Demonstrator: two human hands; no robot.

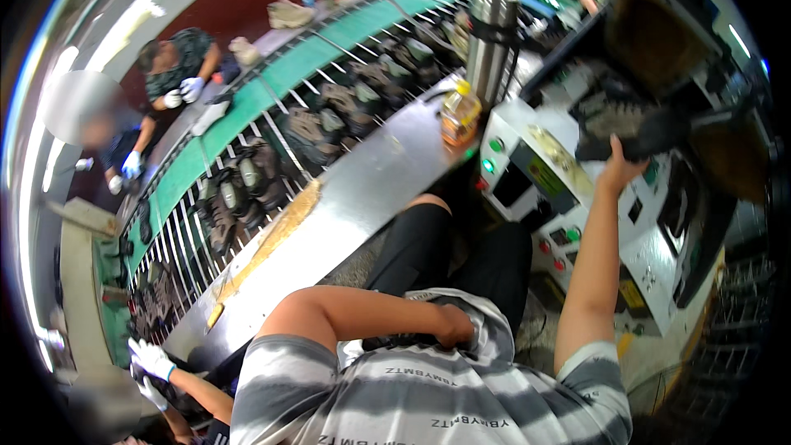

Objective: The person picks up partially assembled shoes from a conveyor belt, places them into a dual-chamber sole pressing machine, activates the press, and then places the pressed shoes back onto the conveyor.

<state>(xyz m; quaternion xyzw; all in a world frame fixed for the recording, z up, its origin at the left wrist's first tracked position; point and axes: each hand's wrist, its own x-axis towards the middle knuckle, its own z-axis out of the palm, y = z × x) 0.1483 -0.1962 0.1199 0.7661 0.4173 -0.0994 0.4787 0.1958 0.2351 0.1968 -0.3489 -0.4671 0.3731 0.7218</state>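
My right arm reaches out to the right, and my right hand (620,171) grips a grey-brown shoe (614,118) by its thick dark sole. The shoe is at the opening of a machine (535,169) with a pale housing and dark hinged covers. My left forearm is bent across my body. My left hand (455,325) rests at my waist against the striped shirt, its fingers hidden from view. Another dark shoe (677,198) is at the machine's right side.
Ahead runs a green conveyor (284,66) beside a rack of shoes (329,115). A metal ledge (354,206) holds a bottle of orange liquid (460,115) near a steel cylinder (492,41). Gloved co-workers (177,66) stand across the line; another co-worker's gloved hand (152,358) is at lower left.
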